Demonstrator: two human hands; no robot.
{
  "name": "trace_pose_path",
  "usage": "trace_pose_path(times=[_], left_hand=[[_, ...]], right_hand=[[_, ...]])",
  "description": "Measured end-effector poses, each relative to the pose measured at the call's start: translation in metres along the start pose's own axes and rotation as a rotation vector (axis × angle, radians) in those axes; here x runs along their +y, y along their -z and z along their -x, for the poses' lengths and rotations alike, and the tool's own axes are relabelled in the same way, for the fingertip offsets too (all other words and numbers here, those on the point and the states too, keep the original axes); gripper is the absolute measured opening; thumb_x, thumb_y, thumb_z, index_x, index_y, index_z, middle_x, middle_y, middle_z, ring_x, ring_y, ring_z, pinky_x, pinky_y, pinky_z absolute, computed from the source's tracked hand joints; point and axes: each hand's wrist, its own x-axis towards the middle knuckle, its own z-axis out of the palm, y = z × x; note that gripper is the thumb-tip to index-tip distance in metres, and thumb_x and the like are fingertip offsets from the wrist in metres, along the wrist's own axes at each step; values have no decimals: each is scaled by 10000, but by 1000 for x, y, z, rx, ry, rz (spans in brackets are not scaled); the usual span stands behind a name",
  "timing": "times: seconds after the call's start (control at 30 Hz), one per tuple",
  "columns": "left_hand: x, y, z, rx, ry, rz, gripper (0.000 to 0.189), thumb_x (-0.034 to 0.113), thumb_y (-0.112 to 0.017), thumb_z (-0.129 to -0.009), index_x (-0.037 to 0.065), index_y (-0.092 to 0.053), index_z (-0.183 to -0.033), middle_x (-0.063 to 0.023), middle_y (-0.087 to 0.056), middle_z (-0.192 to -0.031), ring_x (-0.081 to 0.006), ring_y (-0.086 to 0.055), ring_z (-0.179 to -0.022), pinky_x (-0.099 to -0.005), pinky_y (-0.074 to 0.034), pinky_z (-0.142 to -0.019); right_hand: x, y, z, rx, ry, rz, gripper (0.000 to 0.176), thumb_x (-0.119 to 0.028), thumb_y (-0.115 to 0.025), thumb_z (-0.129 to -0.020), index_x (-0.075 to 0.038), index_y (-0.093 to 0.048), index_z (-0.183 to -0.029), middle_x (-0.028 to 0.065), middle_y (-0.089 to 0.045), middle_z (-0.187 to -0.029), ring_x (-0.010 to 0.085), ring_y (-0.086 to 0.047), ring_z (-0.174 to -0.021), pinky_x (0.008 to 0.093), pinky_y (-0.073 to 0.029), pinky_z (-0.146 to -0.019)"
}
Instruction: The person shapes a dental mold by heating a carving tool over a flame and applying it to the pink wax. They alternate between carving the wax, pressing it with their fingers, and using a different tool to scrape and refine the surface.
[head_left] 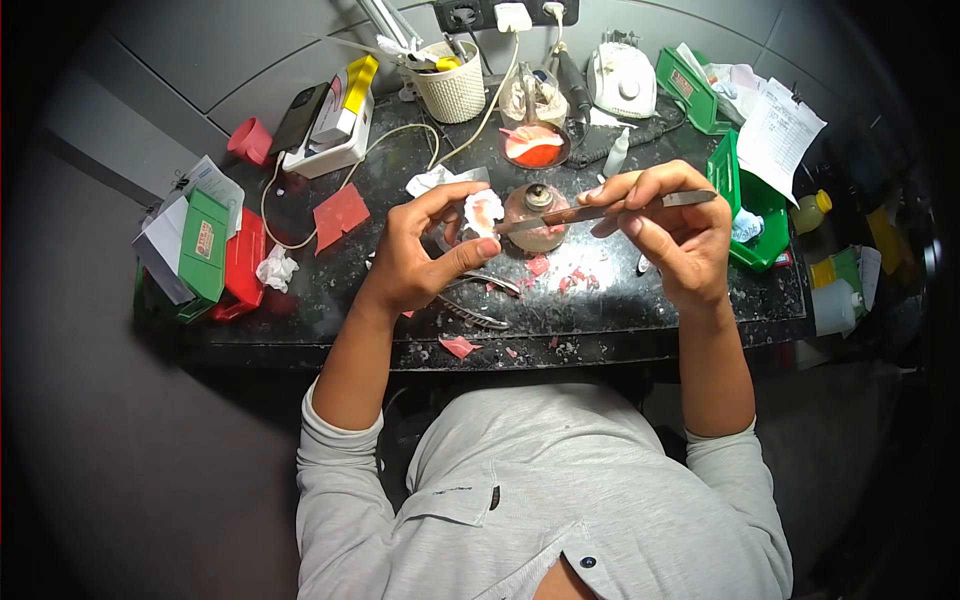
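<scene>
My left hand pinches a small white dental cast with pink wax on its face between thumb and fingers. The fingers of my right hand are wrapped round a flat metal wax knife. Its tip reaches left to the edge of the cast. Behind the blade stands a spirit burner with a metal top. Under my hands lie pink wax scraps and curved metal pliers. A dish of red and pink wax sits further back.
A pink wax sheet lies to the left, near a crumpled tissue and green and red boxes. At the back are a white woven pot and a respirator mask. Green bins hold papers on the right. Cables cross the bench.
</scene>
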Motion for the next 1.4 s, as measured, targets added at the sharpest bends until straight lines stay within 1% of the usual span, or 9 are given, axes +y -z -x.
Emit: trace_pose_path(times=[0.13, 0.2, 0.33, 0.43, 0.5, 0.67, 0.8, 0.87, 1.4], left_hand=[[3, -1, 0, 33, -21, 52, 568, 237, -865, -834, -52, -646, -1271, -26, -686, -956, -72, -508, -790, -242, -435, -722], [5, 7, 1, -95, 61, -40, 627, 284, -810, -890, -94, -592, -1340, -155, -674, -1230, -183, -632, -1153, -326, -475, -1021], [6, 8, 4, -174, 99, 21, 696, 399, -798, -881, -96, -603, -1330, -160, -679, -1230, -190, -632, -1150, -330, -475, -1010], [3, 5, 4, -257, 45, 11, 751, 474, -783, -873, -101, -608, -1323, -165, -686, -1220, -200, -635, -1141, -335, -475, -1001], [3, -5, 3, -230, -91, 99, 646, 425, -794, -868, -54, -660, -1280, -92, -719, -1033, -106, -544, -820, -260, -445, -722], [1, -6, 3, -293, -119, 111, 613, 376, -801, -876, -73, -656, -1267, -151, -733, -1067, -177, -689, -964, -319, -535, -865], [5, -7, 4, -305, -110, 123, 617, 377, -793, -889, -85, -648, -1272, -157, -734, -1069, -177, -688, -970, -315, -533, -863], [4, -7, 4, -311, -106, 151, 616, 376, -780, -907, -93, -639, -1280, -147, -733, -1067, -160, -677, -970, -304, -531, -856], [-4, -6, 9, -375, -3, 180, 647, 437, -786, -912, -63, -648, -1300, -95, -713, -1064, -97, -602, -904, -258, -488, -775]], right_hand=[[1, 7, -5, 71, 146, 44, 250, 64, -510, -944, 70, -561, -1188, 204, -670, -1088, 273, -679, -1082, 435, -522, -1022], [3, 7, -3, 111, 162, 33, 320, 74, -477, -958, 83, -565, -1265, 162, -649, -1078, 210, -634, -1031, 368, -499, -981], [-3, 0, -2, -69, 114, 365, 387, 144, -542, -875, 26, -652, -1227, 117, -645, -1095, 164, -609, -996, 298, -470, -882], [2, -22, -3, -199, 199, 750, 408, 46, -777, -751, -81, -737, -1137, 114, -694, -1164, 277, -686, -1018, 385, -552, -852], [9, -31, -5, -274, 292, 816, 458, 16, -812, -719, -86, -731, -1158, 114, -694, -1219, 310, -684, -1027, 410, -552, -868], [20, -36, -2, -329, 320, 826, 398, -2, -819, -723, -94, -725, -1099, 58, -723, -1155, 258, -696, -976, 392, -542, -815], [22, -38, -1, -314, 342, 798, 371, -9, -821, -748, -87, -724, -1097, 64, -728, -1124, 262, -694, -915, 394, -538, -798], [20, -40, -3, -303, 380, 819, 411, 47, -773, -672, -74, -758, -1065, 67, -755, -1061, 242, -712, -878, 354, -515, -717], [17, -36, 0, -442, 503, 985, 375, -105, -786, -738, -82, -724, -1107, 100, -704, -1152, 245, -639, -852, 375, -474, -717]])
